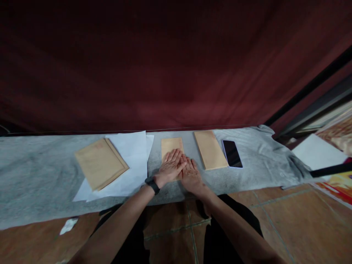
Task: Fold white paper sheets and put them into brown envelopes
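Note:
A brown envelope (168,144) lies flat on the grey cloth (55,165) in the middle, partly covered by my hands. My left hand (171,167), with a dark watch on the wrist, rests palm down on it with its fingers extended. Close against it, my right hand (191,174) lies palm down over the envelope's right side, fingers stretched forward. The two hands touch at the thumbs. To the right sits a neat brown envelope stack (210,150). On the left, more brown envelopes (101,163) lie at an angle over white paper sheets (134,161).
A phone (232,154) lies right of the stack. Behind the cloth hangs a dark red curtain (165,73). A crumpled white scrap (68,225) is on the tiled floor (170,220). At the far right are a white panel (319,152) and a dark bar.

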Demonstrator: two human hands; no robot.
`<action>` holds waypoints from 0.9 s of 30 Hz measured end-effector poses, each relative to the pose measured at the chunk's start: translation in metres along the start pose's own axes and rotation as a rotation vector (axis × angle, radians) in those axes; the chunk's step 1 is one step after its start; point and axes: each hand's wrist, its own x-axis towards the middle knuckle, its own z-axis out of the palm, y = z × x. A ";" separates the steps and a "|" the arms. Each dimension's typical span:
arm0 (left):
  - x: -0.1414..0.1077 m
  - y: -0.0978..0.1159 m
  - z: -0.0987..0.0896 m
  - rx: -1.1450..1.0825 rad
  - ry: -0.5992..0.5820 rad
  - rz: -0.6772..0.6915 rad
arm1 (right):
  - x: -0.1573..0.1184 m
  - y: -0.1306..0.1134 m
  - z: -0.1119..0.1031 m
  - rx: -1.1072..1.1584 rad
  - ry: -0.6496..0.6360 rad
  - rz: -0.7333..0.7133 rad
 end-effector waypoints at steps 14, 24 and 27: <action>-0.086 0.002 0.017 0.040 0.237 0.162 | -0.016 0.014 -0.009 0.023 0.018 0.029; -0.094 0.003 0.007 0.029 0.177 0.338 | -0.010 0.010 -0.025 0.158 -0.065 -0.015; -0.094 0.004 0.007 0.031 0.176 0.324 | -0.014 -0.002 -0.024 0.215 -0.110 -0.096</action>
